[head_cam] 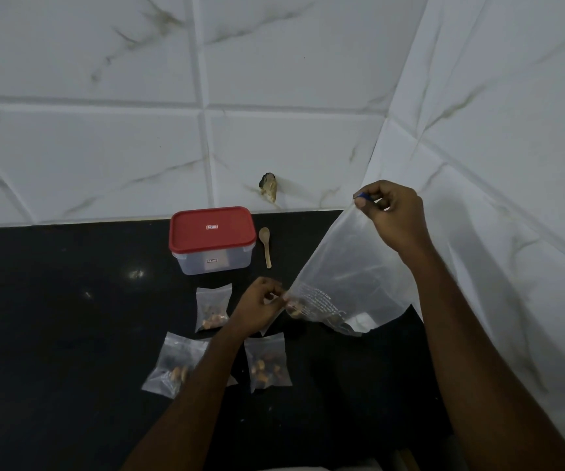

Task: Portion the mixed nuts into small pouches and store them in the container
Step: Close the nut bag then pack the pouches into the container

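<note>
the right grip (389, 212) pinches the top corner of the large clear bag (352, 266) and holds it raised above the black bench (53, 317). the left grip (260, 307), fingers curled, pinches the bag's lowest corner. a few mixed nuts (296, 310) sit gathered there, just beside its fingertips. three small pouches lie flat on the bench, each with nuts inside. the far pouch (213, 307) is just left of the left grip, the near pouch (267, 363) lies below it, and the left pouch (175, 363) lies beside its forearm. beyond the left grip stands the container (212, 260), its red lid (212, 229) on, with a wooden spoon (265, 246) beside it.
</note>
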Tool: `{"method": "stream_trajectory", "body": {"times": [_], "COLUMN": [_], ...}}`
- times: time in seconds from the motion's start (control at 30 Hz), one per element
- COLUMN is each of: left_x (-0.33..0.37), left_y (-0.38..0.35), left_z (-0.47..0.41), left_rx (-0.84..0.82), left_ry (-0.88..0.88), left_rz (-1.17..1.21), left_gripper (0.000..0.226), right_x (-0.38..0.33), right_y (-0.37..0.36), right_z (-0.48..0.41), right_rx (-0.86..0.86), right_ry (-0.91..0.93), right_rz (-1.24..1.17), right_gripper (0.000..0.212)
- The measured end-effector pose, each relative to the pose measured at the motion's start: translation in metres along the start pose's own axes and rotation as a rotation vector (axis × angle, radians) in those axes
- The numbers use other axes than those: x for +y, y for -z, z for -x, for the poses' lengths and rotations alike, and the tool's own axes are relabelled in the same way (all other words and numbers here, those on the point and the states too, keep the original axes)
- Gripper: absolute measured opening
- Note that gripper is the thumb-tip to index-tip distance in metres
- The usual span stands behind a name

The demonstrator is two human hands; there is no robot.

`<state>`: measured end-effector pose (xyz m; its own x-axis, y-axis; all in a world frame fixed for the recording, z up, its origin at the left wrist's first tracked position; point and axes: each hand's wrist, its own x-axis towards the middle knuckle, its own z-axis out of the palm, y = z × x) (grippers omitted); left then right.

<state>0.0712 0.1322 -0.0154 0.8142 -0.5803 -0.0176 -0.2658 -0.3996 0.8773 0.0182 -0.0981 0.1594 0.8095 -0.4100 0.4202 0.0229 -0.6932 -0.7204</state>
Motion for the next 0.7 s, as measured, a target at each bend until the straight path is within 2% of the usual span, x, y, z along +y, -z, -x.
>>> {"method": "stream_trajectory", "body": {"times": [0.1, 0.17, 0.27, 0.37, 0.43, 0.5, 0.57, 0.63, 0.7], "left_x": [0.014, 0.025, 0.031, 0.025, 0.025, 0.024, 0.024, 0.024, 0.03], "left_y": [0.003, 0.004, 0.005, 0.005, 0.005, 0.008, 0.011, 0.013, 0.013], "left_z": [-0.003, -0.009, -0.015, -0.02, -0.02, -0.02, -0.02, -0.024, -0.03], "left_rx": [0.062, 0.095, 0.111, 0.091, 0.085, 0.108, 0.141, 0.179, 0.229], "left_ry": [-0.077, -0.125, -0.111, -0.04, -0.02, -0.02, -0.029, -0.015, 0.036], "left_rz": [0.138, 0.224, 0.236, 0.187, 0.17, 0.202, 0.229, 0.24, 0.251], "left_gripper": [0.017, 0.017, 0.003, 0.002, 0.002, 0.007, 0.003, 0.008, 0.009], "right_x": [-0.006, -0.009, -0.009, -0.006, -0.004, 0.001, 0.011, 0.021, 0.024], "right_y": [-0.003, -0.005, -0.006, -0.008, -0.008, -0.002, 0.01, 0.018, 0.019], "right_z": [-0.001, -0.002, -0.005, 0.0, 0.005, 0.006, 0.005, 0.005, 0.004], "right_rx": [-0.14, -0.205, -0.166, -0.111, -0.145, -0.273, -0.426, -0.467, -0.418], "right_ry": [0.041, 0.067, 0.097, 0.101, 0.071, -0.015, -0.083, -0.112, -0.143], "right_rz": [0.002, 0.015, 0.029, 0.021, -0.006, 0.002, 0.122, 0.231, 0.219], "right_gripper": [0.005, 0.005, 0.007, 0.006, 0.012, 0.028, 0.041, 0.04, 0.035]}}
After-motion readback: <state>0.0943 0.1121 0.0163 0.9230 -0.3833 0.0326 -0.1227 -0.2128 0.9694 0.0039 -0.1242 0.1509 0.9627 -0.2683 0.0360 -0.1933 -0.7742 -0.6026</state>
